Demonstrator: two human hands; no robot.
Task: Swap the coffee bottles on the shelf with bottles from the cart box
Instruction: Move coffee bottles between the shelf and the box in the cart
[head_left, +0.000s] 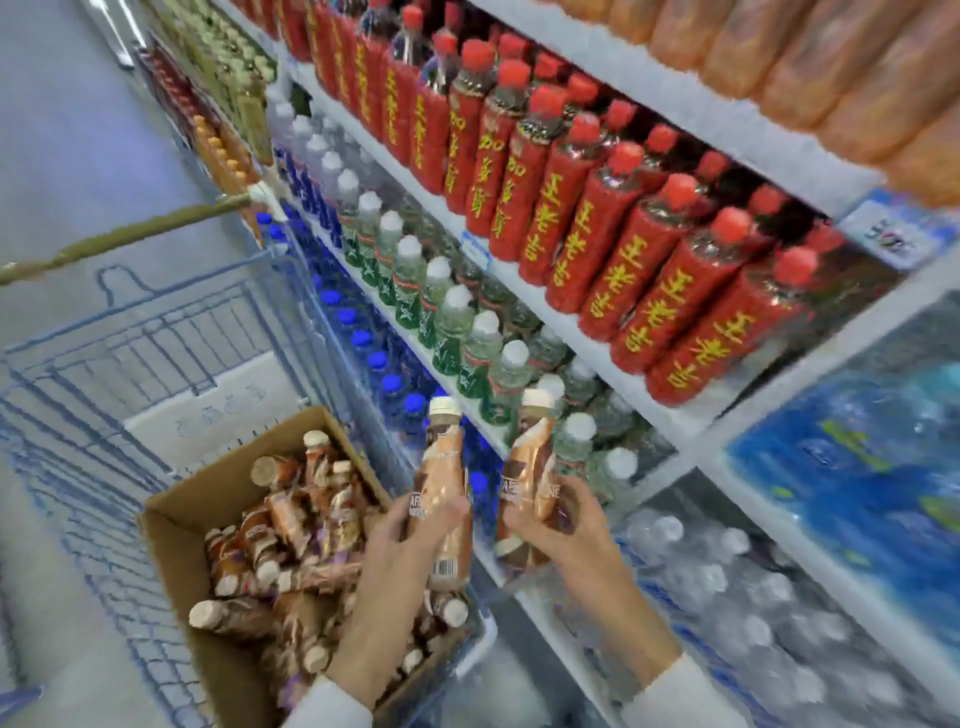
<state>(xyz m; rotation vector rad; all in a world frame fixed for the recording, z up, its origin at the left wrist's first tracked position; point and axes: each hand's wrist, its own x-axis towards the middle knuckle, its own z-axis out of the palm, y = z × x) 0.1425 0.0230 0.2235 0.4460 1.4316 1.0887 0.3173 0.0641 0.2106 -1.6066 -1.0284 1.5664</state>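
- Left hand (410, 540): fingers and thumb wrapped round the lower half of one coffee bottle (441, 467), upright, cap up, over the box's right edge.
- Right hand (571, 525): fingers curled tight round a second bottle (527, 467), also upright, just beside the first but not touching it, in front of the lower shelf's edge.
- Step, by judgement: mid-swap, one bottle per hand, both in the air between box and shelf. Impossible to tell from this view whether bound for the shelf or for the box.
- Next move, by judgement: if shelf-bound, find the coffee slot, not clearly in view here, and stand both bottles upright with labels out. If box-bound, lay them on the heap without tipping any over the low right edge.
- Box (171, 525): one, cardboard, open, in the near right corner of the cart (171, 322). A loose heap (280, 525) inside, lying every way; well over a dozen, too tangled for an exact count.
- Cart: one, blue wire.
- Beyond, on the shelf (675, 91): a row of green bottles (452, 327) with white caps, more than ten; blue caps (395, 384) below; red bottles (602, 244) above, more than ten in front; orange bottles (779, 57) at the top.
- Water packs (727, 571) at the lower right, number unclear.
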